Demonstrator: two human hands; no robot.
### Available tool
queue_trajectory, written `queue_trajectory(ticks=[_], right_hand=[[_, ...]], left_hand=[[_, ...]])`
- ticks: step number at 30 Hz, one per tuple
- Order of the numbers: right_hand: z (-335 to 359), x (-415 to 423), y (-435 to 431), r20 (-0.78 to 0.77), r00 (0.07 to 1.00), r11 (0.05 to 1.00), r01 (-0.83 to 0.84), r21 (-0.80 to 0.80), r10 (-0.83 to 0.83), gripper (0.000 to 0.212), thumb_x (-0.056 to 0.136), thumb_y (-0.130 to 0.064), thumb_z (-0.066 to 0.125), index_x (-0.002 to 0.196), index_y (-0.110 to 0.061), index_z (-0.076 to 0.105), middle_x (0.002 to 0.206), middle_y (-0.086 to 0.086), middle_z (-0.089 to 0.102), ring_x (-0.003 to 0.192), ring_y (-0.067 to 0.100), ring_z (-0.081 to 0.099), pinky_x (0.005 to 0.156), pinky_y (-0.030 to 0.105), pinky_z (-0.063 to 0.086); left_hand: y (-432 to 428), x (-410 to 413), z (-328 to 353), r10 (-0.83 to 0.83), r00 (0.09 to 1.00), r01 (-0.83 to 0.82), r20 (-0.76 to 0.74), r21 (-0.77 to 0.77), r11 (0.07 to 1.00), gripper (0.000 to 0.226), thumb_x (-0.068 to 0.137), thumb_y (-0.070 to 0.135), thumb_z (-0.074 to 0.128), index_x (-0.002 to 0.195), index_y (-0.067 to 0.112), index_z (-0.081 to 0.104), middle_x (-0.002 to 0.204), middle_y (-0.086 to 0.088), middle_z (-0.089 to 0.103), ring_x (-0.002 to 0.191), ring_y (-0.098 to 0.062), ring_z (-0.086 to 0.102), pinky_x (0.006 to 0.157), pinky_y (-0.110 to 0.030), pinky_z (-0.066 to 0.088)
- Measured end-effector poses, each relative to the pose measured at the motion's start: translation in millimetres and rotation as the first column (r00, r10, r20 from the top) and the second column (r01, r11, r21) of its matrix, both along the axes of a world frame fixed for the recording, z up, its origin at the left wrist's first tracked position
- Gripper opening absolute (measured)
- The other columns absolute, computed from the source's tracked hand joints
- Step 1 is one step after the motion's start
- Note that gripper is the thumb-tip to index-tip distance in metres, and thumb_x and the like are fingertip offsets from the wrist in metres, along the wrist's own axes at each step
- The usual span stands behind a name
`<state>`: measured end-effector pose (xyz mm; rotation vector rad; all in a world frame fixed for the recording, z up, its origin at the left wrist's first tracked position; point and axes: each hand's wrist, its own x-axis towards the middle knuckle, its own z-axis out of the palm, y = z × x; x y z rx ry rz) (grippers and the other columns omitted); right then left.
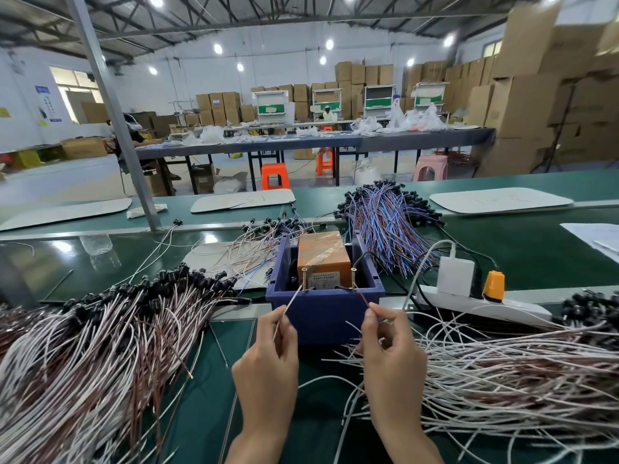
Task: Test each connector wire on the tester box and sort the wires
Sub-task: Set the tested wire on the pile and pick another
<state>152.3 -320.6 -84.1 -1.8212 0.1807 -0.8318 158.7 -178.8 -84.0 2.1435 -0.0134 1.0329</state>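
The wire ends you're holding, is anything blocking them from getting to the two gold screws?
Nothing visible does. The left hand pinches the white lead, whose tip reaches the left screw; the right hand pinches the brown lead, up at the right screw. The blue bin has its front wall below both.

A white power strip (519,309) lies on the green desk (536,256), with a white charger (455,276) and an orange plug (494,284) in it. White boards (500,199) lie farther back, near a grey post (112,105). Beyond stand orange stools (275,170), a pink stool (432,162) and stacked boxes (536,95).
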Motion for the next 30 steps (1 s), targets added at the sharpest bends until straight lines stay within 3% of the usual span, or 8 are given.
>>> queue_trajectory(ticks=[5, 12, 18, 23, 30], right_hand=[[0.8, 0.0, -0.3, -0.005, 1.0, 1.0, 0.001, -0.001, -0.001, 0.014, 0.099, -0.038, 0.056, 0.103, -0.028, 0.064, 0.067, -0.008, 0.068, 0.054, 0.007, 0.063, 0.051, 0.03, 0.05], [0.5, -0.2, -0.5, 0.005, 1.0, 1.0, -0.006, 0.006, 0.006, 0.015, 0.098, -0.039, 0.055, 0.103, -0.029, 0.064, 0.068, -0.008, 0.068, 0.054, 0.008, 0.063, 0.049, 0.025, 0.048], [0.3, -0.3, -0.3, 0.017, 1.0, 1.0, -0.016, 0.018, 0.015, 0.013, 0.098, -0.039, 0.056, 0.102, -0.029, 0.064, 0.067, -0.008, 0.068, 0.053, 0.007, 0.061, 0.048, 0.016, 0.042], [2.0, -0.7, 1.1, 0.04, 0.999, 1.0, -0.02, 0.017, 0.02, 0.019, 0.096, -0.045, 0.053, 0.101, -0.03, 0.064, 0.065, -0.01, 0.067, 0.055, 0.005, 0.062, 0.05, 0.016, 0.042], [0.7, -0.9, 0.8, 0.038, 0.999, 1.0, -0.013, 0.016, 0.013, 0.015, 0.097, -0.043, 0.054, 0.101, -0.031, 0.063, 0.065, -0.011, 0.067, 0.055, 0.005, 0.061, 0.05, 0.021, 0.042]], left_hand=[[-0.4, 0.3, -0.3, 0.006, 1.0, -0.006, 0.002, 0.0, 1.0, 0.009, 0.092, 0.013, 0.067, 0.101, 0.015, 0.066, 0.054, 0.012, 0.058, 0.041, -0.009, 0.054, 0.042, -0.033, 0.047], [-0.7, 0.1, -0.2, 0.003, 1.0, -0.003, 0.014, -0.002, 1.0, 0.01, 0.093, 0.02, 0.062, 0.101, 0.016, 0.066, 0.054, 0.012, 0.058, 0.041, -0.008, 0.054, 0.043, -0.03, 0.045], [-0.7, -0.3, 0.4, -0.003, 1.0, 0.003, 0.021, -0.006, 1.0, 0.008, 0.093, 0.019, 0.063, 0.1, 0.016, 0.066, 0.053, 0.012, 0.058, 0.041, -0.01, 0.055, 0.041, -0.037, 0.049], [-1.2, -1.4, 1.0, -0.008, 1.0, 0.008, 0.019, -0.013, 1.0, 0.006, 0.092, 0.015, 0.067, 0.096, 0.018, 0.065, 0.054, 0.016, 0.054, 0.042, -0.008, 0.053, 0.043, -0.03, 0.044], [-1.9, -0.7, 0.7, 0.029, 1.0, -0.029, 0.001, -0.084, 0.996, 0.006, 0.092, 0.015, 0.067, 0.097, 0.019, 0.064, 0.057, 0.012, 0.06, 0.05, -0.016, 0.061, 0.049, -0.037, 0.05]])
